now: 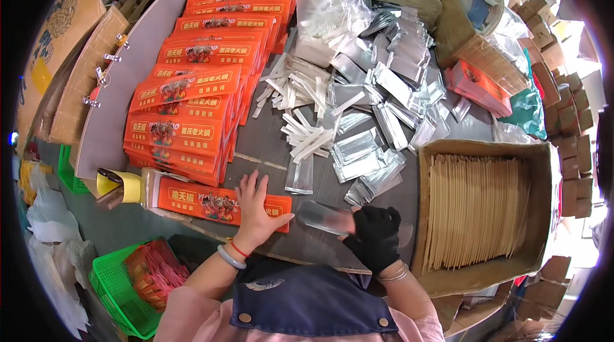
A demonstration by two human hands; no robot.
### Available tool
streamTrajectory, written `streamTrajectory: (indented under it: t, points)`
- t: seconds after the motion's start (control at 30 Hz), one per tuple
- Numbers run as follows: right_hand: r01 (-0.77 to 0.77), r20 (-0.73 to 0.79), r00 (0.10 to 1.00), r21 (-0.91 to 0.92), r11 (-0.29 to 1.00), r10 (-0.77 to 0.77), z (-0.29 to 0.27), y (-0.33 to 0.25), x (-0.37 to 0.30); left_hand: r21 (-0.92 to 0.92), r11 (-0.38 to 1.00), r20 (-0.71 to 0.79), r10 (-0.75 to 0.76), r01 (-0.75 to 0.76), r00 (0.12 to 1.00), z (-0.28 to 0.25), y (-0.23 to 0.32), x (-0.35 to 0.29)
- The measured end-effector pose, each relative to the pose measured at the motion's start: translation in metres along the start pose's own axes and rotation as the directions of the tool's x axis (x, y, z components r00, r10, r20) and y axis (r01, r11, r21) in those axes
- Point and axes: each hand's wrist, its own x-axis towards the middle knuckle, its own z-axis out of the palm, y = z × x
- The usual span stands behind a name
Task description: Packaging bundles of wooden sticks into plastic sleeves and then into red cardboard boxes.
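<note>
Nearest of all was the person's navy apron [313, 297], at six o'clock, with the two hands reaching past it over the dark tabletop [272, 182]. The left hand [254, 214] lay loose, fingers spread, on the right-hand part of a red wrapper [192, 200], clasping nothing. The right hand [377, 233], in a black fingerless glove, appeared to pinch the near end of a clear, silvery packet [320, 217]. What mattered most was how these two lined up: the packet pointed from the right hand toward about ten o'clock, its free tip just beside the wrapper's right end, seemingly apart from it. The wrapper's long axis ran roughly from half past nine to half past three, most of its length at nine o'clock from the left hand, the nearer one to it. The wrapper looked flat, glossy and narrow, with yellow markings and a dark printed figure; the packet was too blurred to tell its contents. Farther out, silver packets [361, 150] lay scattered at twelve o'clock from the right hand, white strips [307, 134] at eleven, and a cardboard box [473, 278] of wooden sticks [476, 214] at three. Stacked red wrappers [192, 102] overlapped at eleven o'clock from the left hand.
</note>
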Motion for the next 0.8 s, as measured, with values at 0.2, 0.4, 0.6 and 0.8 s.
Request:
streamTrajectory:
  t: [0.2, 0.4, 0.6, 0.8]
  points:
    - [0.101, 0.052, 0.992, 0.205, 0.973, -0.114, 0.046, -0.027, 0.017, -0.026, 0.999, 0.102, -0.044, 0.046, 0.994, -0.003, 0.004, 0.002]
    - [0.129, -0.139, 0.986, 0.243, 0.961, -0.097, 0.044, 0.016, 0.045, -0.197, 0.966, 0.017, 0.176, -0.169, 0.984, -0.003, 0.013, 0.039]
    - [-0.143, -0.242, 0.962, -0.060, 0.988, 0.125, 0.062, 0.069, 0.048, 0.056, 0.963, -0.125, 0.269, -0.264, 0.955, 0.034, 0.025, 0.120]
    - [-0.319, -0.208, 0.924, 0.044, 0.947, 0.321, 0.042, 0.011, 0.035, 0.111, 0.941, -0.094, 0.329, -0.318, 0.940, 0.034, 0.031, 0.132]
